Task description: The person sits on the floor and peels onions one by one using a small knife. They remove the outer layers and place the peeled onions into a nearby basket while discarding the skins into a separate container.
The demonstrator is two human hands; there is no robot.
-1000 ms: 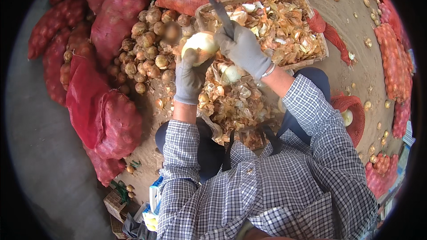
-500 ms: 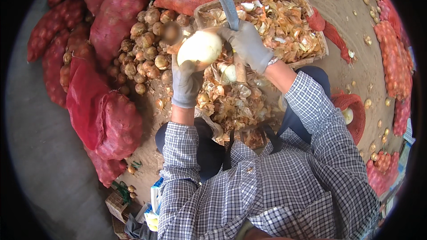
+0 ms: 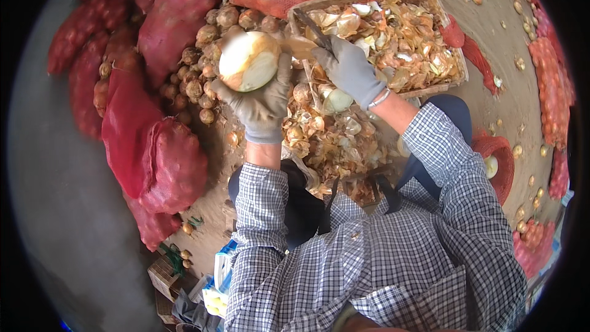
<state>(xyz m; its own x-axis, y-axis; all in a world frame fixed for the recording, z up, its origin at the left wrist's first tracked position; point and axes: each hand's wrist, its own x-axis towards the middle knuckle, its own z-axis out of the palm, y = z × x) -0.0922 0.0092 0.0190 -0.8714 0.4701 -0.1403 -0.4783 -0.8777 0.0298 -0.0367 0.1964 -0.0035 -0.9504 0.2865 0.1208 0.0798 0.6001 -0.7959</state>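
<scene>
My left hand [image 3: 258, 110], in a grey glove, cups a large onion [image 3: 249, 60] from below, its surface mostly pale with some yellow-brown. My right hand [image 3: 353, 71], also gloved, is closed on a dark-bladed knife [image 3: 312, 26] just right of the onion; a strip of tan skin lies between the hand and the onion. Behind the knife is a woven basket [image 3: 462, 74] heaped with papery skins. Loose skins and a few pale onions [image 3: 337, 99] lie below my hands, between my knees.
Red mesh sacks [image 3: 166, 31] fill the left and back, beside a heap of unpeeled onions [image 3: 209, 37]. At the right are more sacks [image 3: 547, 92], an open red mesh bag [image 3: 495, 181] and scattered small onions. Small baskets and packages [image 3: 163, 276] sit at lower left.
My left hand has turned palm up and moved slightly left with the onion, showing more of its surface. My right hand and the knife have shifted slightly right, away from the onion.
</scene>
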